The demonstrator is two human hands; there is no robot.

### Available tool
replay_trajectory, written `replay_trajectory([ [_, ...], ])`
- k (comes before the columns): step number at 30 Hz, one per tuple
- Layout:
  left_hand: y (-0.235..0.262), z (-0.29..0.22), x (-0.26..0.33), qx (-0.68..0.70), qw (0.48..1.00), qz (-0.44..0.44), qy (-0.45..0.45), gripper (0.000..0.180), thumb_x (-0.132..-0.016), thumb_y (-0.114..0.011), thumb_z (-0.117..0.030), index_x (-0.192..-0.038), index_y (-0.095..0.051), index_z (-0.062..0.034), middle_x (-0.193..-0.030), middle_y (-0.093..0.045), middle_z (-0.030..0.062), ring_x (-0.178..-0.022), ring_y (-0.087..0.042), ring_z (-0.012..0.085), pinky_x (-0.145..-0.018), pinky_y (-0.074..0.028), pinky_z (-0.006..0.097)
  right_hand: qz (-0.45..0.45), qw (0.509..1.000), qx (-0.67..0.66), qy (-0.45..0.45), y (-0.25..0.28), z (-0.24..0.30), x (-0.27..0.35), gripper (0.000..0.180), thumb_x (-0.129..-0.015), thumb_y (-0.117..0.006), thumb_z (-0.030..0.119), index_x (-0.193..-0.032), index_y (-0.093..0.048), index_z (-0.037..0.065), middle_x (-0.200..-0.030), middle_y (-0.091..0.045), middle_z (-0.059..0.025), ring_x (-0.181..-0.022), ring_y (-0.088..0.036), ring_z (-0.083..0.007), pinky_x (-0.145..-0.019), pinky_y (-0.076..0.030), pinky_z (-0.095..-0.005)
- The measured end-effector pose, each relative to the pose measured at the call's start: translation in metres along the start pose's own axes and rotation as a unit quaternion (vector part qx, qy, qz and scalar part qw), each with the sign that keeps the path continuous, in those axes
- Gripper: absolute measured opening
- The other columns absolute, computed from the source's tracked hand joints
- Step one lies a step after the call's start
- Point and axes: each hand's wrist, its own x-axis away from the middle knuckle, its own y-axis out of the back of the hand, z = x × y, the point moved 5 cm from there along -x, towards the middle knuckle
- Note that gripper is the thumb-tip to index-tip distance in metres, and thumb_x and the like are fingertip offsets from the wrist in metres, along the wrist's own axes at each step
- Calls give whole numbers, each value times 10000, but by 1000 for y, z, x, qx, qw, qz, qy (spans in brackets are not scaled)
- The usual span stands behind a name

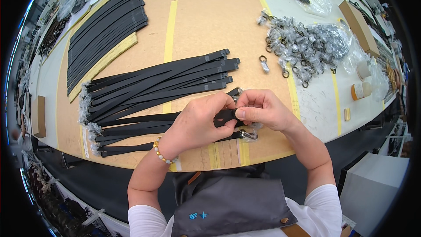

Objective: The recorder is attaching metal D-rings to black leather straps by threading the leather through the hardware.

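At the strap bundle's (112,94) right end on the table (210,13), we see the left hand (199,119), then the right hand (264,109), fingers of both clamped on a black strap (225,115); its tip is apparently being worked, knuckles obscuring detail, and next likely needs steady pinching.

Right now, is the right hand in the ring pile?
No: the right hand pinches a black strap beside the left hand, apart from the ring pile.
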Motion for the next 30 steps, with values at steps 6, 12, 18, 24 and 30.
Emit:
replay_trajectory([
  [6,0,8,0,41,998,22,34,197,-802,-756,-33,-952,-632,-7,-817,-676,85,-717,-687,155,-598,-561,265,-3,1000,-1,-6,-1,2,-1,216,-940,-778,236,-930,-656,57,-833,-650,35,-726,-565,-30,-657,-462,-204],
  [12,-2,10,0,53,998,21,37,194,-795,-750,-22,-940,-625,8,-798,-670,79,-696,-676,136,-584,-551,263,-3,1000,-6,-5,-1,-1,-1,233,-932,-793,247,-920,-648,65,-819,-638,40,-713,-546,-26,-632,-440,-200],
  [18,-5,11,0,42,999,-2,23,186,-765,-762,-11,-907,-642,-8,-758,-657,53,-661,-646,102,-568,-519,237,-7,1000,-5,-4,-1,-1,-1,233,-934,-793,245,-913,-644,67,-805,-633,41,-694,-537,-25,-615,-428,-193],
  [24,-3,10,0,28,999,-4,16,177,-764,-760,-12,-899,-644,-14,-751,-656,54,-646,-642,108,-562,-516,242,-11,1000,3,-12,-2,1,1,229,-939,-787,243,-914,-645,65,-794,-636,41,-674,-543,-20,-593,-432,-192],
  [30,-4,8,0,23,1000,8,10,169,-793,-743,-23,-919,-630,-9,-779,-668,85,-660,-672,154,-581,-545,275,-21,999,25,-15,-4,3,2,218,-948,-776,235,-927,-652,58,-800,-641,41,-677,-559,-11,-576,-447,-186],
])
